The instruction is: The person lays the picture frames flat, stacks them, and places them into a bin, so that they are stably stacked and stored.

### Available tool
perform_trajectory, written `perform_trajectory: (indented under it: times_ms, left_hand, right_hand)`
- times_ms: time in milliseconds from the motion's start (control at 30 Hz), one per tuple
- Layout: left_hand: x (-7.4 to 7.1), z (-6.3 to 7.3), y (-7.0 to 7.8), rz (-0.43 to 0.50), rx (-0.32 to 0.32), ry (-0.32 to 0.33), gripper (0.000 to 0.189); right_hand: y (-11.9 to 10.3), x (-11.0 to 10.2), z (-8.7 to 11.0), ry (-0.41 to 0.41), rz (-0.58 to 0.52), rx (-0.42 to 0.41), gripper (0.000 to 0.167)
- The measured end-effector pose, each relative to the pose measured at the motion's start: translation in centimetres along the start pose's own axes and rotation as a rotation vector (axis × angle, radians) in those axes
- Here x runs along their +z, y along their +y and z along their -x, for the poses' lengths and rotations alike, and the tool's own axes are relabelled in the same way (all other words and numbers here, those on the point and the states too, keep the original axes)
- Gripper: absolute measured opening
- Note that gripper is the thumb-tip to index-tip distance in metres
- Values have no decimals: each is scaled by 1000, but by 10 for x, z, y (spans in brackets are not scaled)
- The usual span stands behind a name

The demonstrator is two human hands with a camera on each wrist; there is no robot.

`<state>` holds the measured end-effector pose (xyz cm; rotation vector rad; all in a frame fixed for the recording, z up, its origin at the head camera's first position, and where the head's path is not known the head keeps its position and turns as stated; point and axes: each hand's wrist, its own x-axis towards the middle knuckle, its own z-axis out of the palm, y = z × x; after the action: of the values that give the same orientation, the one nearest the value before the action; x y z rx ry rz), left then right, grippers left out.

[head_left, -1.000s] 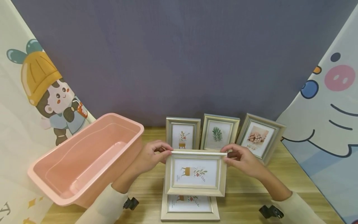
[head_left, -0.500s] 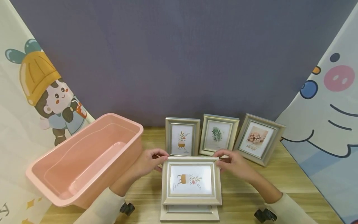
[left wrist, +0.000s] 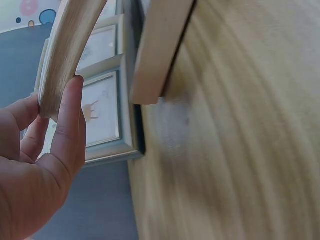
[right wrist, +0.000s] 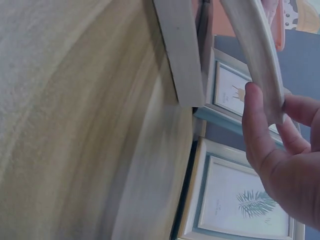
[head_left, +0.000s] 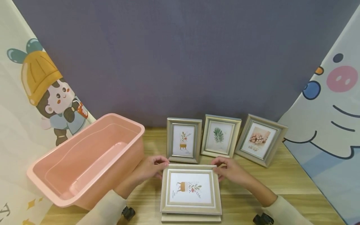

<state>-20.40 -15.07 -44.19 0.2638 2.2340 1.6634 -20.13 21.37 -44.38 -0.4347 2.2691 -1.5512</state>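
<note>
Lowered since a second ago, the top frame (head_left: 191,189) spans the gap between left hand (head_left: 150,168) and right hand (head_left: 232,171), each pinching one end, above the bottom frame (head_left: 191,218), where uneven release might skew it.

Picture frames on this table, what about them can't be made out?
- Picture in the lower frame: head view, covered by the held frame.
- Held frame's far end, beyond the left hand's grip: left wrist view, cut off by the top edge.
- Lettering below the blossoms: head view, too small.
</note>
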Motion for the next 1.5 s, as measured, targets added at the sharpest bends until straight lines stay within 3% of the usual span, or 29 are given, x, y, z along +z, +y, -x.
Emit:
perform_trajectory:
  times_ms: [467,800,1500]
  left_hand:
    - [10,-2,-14,-20,-49,1,16]
    - [10,-2,-22,-24,-56,-22,15]
    - [8,0,-25,-106,-126,-88,17]
  right_hand:
    - [13,11,-4,3,-17,59,28]
    - [16,13,-6,3,23,65,27]
    - [22,19,-9,-30,90,68,19]
